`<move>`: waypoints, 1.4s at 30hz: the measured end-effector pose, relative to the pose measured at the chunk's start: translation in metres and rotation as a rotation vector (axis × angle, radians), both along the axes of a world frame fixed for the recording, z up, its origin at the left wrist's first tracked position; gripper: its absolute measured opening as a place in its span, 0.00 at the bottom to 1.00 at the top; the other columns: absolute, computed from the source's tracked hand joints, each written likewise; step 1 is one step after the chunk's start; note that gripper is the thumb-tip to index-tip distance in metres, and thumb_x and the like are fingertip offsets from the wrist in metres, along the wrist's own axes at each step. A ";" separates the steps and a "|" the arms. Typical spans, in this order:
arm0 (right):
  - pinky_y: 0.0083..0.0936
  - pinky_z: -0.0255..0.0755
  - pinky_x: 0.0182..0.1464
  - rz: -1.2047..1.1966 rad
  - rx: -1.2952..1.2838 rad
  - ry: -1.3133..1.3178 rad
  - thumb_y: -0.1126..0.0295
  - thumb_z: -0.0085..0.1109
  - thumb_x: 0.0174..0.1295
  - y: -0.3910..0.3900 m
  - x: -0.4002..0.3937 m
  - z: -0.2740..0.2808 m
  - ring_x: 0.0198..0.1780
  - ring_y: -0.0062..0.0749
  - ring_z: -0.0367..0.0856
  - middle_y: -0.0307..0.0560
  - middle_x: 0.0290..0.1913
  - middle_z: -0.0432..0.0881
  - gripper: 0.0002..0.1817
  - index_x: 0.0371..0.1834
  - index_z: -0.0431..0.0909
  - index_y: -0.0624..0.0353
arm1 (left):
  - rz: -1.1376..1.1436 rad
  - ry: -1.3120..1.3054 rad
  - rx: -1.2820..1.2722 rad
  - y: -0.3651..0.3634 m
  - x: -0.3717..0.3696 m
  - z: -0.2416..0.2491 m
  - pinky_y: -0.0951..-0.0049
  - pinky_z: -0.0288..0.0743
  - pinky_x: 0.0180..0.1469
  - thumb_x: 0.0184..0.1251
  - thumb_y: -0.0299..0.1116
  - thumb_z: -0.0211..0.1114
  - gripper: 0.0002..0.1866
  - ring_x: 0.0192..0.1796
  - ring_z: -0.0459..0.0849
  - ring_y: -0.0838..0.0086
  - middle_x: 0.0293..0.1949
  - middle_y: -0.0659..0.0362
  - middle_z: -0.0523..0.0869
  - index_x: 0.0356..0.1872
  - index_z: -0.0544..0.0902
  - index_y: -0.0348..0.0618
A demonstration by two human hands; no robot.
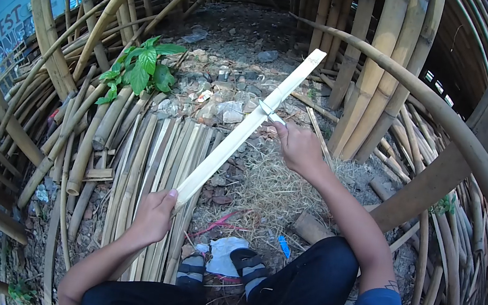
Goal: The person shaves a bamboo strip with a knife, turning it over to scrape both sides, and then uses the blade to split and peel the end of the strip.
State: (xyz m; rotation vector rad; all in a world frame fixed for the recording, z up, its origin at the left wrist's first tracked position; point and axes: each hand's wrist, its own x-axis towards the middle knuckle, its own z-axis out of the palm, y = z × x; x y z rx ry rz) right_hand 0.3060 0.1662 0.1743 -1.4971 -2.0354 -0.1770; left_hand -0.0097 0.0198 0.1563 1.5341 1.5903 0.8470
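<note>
A long pale bamboo strip (pixel 237 136) runs slantwise from my left hand up to the right. My left hand (pixel 154 215) is closed round its lower end, with the thumb on top. My right hand (pixel 301 148) is closed beside the strip's upper half, by the joint. From its fingers a short, thin, blade-like piece (pixel 276 118) reaches across the strip; I cannot tell exactly what it is. Under my left hand, a row of split bamboo strips (pixel 160 147) lies side by side on the ground. Dry shavings (pixel 273 188) are heaped below my right forearm.
Bamboo poles (pixel 387 66) stand at the right, and a thick curved pole (pixel 427 94) arches over that side. More poles (pixel 83 161) are piled at the left, near a green leafy plant (pixel 143 70). A blue scrap (pixel 284 246) lies near my sandalled feet (pixel 249 269).
</note>
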 end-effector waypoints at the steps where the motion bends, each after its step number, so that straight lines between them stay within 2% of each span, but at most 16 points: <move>1: 0.53 0.73 0.31 -0.022 -0.021 0.013 0.48 0.38 0.76 0.001 0.007 -0.002 0.28 0.63 0.81 0.62 0.21 0.79 0.30 0.25 0.75 0.63 | -0.012 -0.001 0.000 -0.003 0.000 0.001 0.68 0.67 0.19 0.80 0.43 0.46 0.26 0.13 0.75 0.72 0.12 0.57 0.71 0.23 0.74 0.34; 2: 0.54 0.73 0.36 -0.039 -0.086 0.015 0.48 0.37 0.77 0.002 0.012 -0.004 0.32 0.64 0.82 0.65 0.24 0.80 0.31 0.28 0.77 0.63 | -0.011 -0.032 -0.041 -0.007 0.000 0.003 0.68 0.66 0.19 0.80 0.43 0.46 0.25 0.13 0.73 0.73 0.12 0.59 0.70 0.24 0.74 0.35; 6: 0.55 0.74 0.38 -0.100 -0.147 0.032 0.48 0.35 0.77 0.001 0.032 -0.001 0.34 0.66 0.81 0.66 0.25 0.81 0.32 0.31 0.78 0.65 | -0.056 -0.063 -0.139 -0.016 -0.012 -0.006 0.71 0.63 0.18 0.80 0.43 0.46 0.24 0.13 0.71 0.77 0.13 0.62 0.69 0.25 0.73 0.36; 10: 0.55 0.74 0.39 -0.151 -0.181 0.016 0.47 0.34 0.77 -0.002 0.048 -0.005 0.34 0.66 0.82 0.67 0.25 0.81 0.32 0.30 0.77 0.65 | -0.067 -0.058 -0.178 -0.026 -0.014 -0.006 0.72 0.63 0.17 0.80 0.43 0.46 0.24 0.14 0.71 0.77 0.14 0.62 0.70 0.25 0.73 0.35; 13: 0.52 0.76 0.36 -0.139 -0.129 -0.049 0.46 0.34 0.76 -0.002 0.054 -0.010 0.34 0.61 0.84 0.65 0.27 0.82 0.33 0.32 0.78 0.64 | -0.082 -0.060 -0.190 -0.031 -0.016 0.000 0.72 0.63 0.18 0.80 0.43 0.46 0.24 0.14 0.71 0.77 0.15 0.62 0.70 0.26 0.74 0.34; 16: 0.55 0.74 0.40 -0.219 -0.223 0.120 0.46 0.37 0.76 0.009 0.075 -0.002 0.36 0.68 0.82 0.69 0.29 0.82 0.33 0.35 0.80 0.66 | -0.064 -0.042 -0.270 -0.038 -0.018 0.008 0.72 0.63 0.18 0.80 0.43 0.45 0.25 0.15 0.71 0.77 0.15 0.62 0.70 0.27 0.75 0.34; 18: 0.54 0.74 0.40 -0.201 -0.185 0.116 0.46 0.37 0.76 0.007 0.081 -0.015 0.36 0.67 0.82 0.69 0.29 0.82 0.33 0.34 0.80 0.66 | -0.091 -0.037 -0.295 -0.042 -0.024 0.006 0.73 0.63 0.19 0.80 0.44 0.45 0.25 0.15 0.70 0.78 0.15 0.62 0.70 0.26 0.75 0.34; 24: 0.54 0.74 0.41 -0.212 -0.156 -0.010 0.44 0.37 0.75 0.008 0.093 -0.023 0.35 0.67 0.82 0.67 0.27 0.81 0.33 0.32 0.79 0.64 | -0.077 -0.062 -0.366 -0.047 -0.030 0.004 0.73 0.60 0.19 0.80 0.44 0.45 0.25 0.14 0.68 0.78 0.14 0.63 0.69 0.26 0.75 0.34; 26: 0.52 0.77 0.40 -0.313 -0.236 -0.019 0.43 0.34 0.75 0.018 0.111 -0.023 0.36 0.63 0.85 0.66 0.30 0.84 0.34 0.37 0.81 0.64 | -0.095 -0.054 -0.365 -0.048 -0.032 0.007 0.73 0.60 0.19 0.80 0.44 0.45 0.25 0.14 0.68 0.78 0.14 0.63 0.69 0.27 0.75 0.34; 31: 0.53 0.77 0.39 -0.338 -0.220 -0.136 0.42 0.32 0.76 0.014 0.120 -0.035 0.36 0.61 0.85 0.64 0.29 0.85 0.36 0.37 0.82 0.64 | -0.110 -0.066 -0.426 -0.051 -0.035 -0.001 0.73 0.59 0.19 0.80 0.44 0.44 0.25 0.14 0.66 0.78 0.14 0.63 0.69 0.27 0.75 0.35; 33: 0.54 0.77 0.43 -0.471 -0.219 -0.058 0.43 0.32 0.76 0.017 0.123 -0.033 0.39 0.62 0.85 0.67 0.32 0.85 0.36 0.43 0.82 0.66 | -0.119 -0.065 -0.402 -0.057 -0.044 -0.009 0.74 0.57 0.18 0.80 0.44 0.44 0.25 0.13 0.65 0.78 0.13 0.63 0.69 0.27 0.76 0.35; 35: 0.54 0.76 0.49 -0.699 -0.362 0.233 0.45 0.33 0.76 0.040 0.207 -0.045 0.45 0.64 0.84 0.72 0.38 0.84 0.36 0.46 0.82 0.70 | -0.095 -0.161 -0.524 -0.062 -0.061 -0.015 0.74 0.56 0.18 0.80 0.44 0.45 0.24 0.13 0.64 0.79 0.14 0.64 0.69 0.27 0.76 0.36; 37: 0.51 0.74 0.54 -0.923 -0.211 0.448 0.45 0.33 0.76 0.011 0.227 -0.043 0.51 0.64 0.82 0.75 0.42 0.82 0.37 0.45 0.82 0.72 | -0.066 -0.156 -0.523 -0.058 -0.066 -0.012 0.74 0.55 0.18 0.80 0.44 0.45 0.24 0.13 0.64 0.79 0.13 0.64 0.69 0.27 0.76 0.36; 40: 0.52 0.74 0.50 -0.899 -0.065 0.432 0.40 0.37 0.73 0.039 0.253 -0.177 0.48 0.63 0.84 0.75 0.37 0.83 0.41 0.37 0.83 0.74 | -0.040 -0.130 -0.539 -0.054 -0.073 -0.031 0.75 0.55 0.17 0.80 0.45 0.46 0.24 0.13 0.64 0.79 0.13 0.64 0.68 0.27 0.76 0.37; 41: 0.52 0.74 0.50 -0.904 -0.068 0.433 0.40 0.37 0.73 0.030 0.242 -0.162 0.48 0.63 0.84 0.75 0.37 0.83 0.41 0.37 0.83 0.74 | -0.044 -0.113 -0.526 -0.050 -0.074 -0.038 0.75 0.55 0.17 0.80 0.45 0.46 0.24 0.12 0.64 0.79 0.13 0.64 0.68 0.27 0.76 0.38; 42: 0.49 0.75 0.50 -0.808 -0.213 0.408 0.38 0.40 0.71 0.016 0.217 -0.126 0.46 0.62 0.84 0.73 0.37 0.84 0.41 0.38 0.84 0.73 | -0.048 -0.114 -0.530 -0.049 -0.072 -0.040 0.75 0.55 0.17 0.80 0.45 0.46 0.24 0.12 0.64 0.79 0.13 0.64 0.68 0.27 0.76 0.38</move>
